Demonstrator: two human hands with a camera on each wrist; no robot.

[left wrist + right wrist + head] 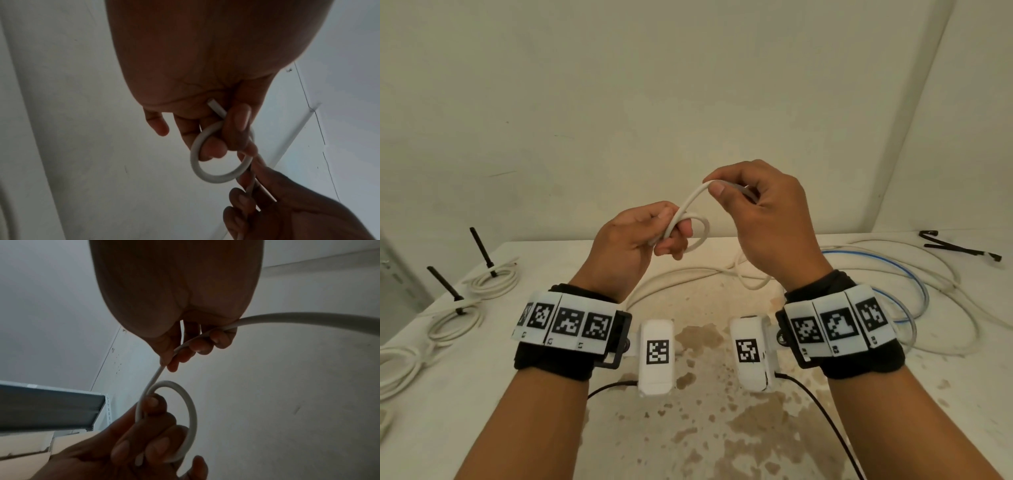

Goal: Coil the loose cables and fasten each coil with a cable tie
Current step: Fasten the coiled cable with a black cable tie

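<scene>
Both hands are raised above the white table. My left hand pinches one small loop of a white cable, its cut end tucked in the palm. In the left wrist view the loop hangs below the thumb and fingers. My right hand grips the same cable a short way along, up and to the right. In the right wrist view the cable runs out past the palm to the right, and the loop sits in the left hand below.
Loose white cables and a blue-striped clear one lie tangled at the table's right. Black cable ties lie at the far right. Coils fastened with black ties sit at the left edge. Walls stand close behind.
</scene>
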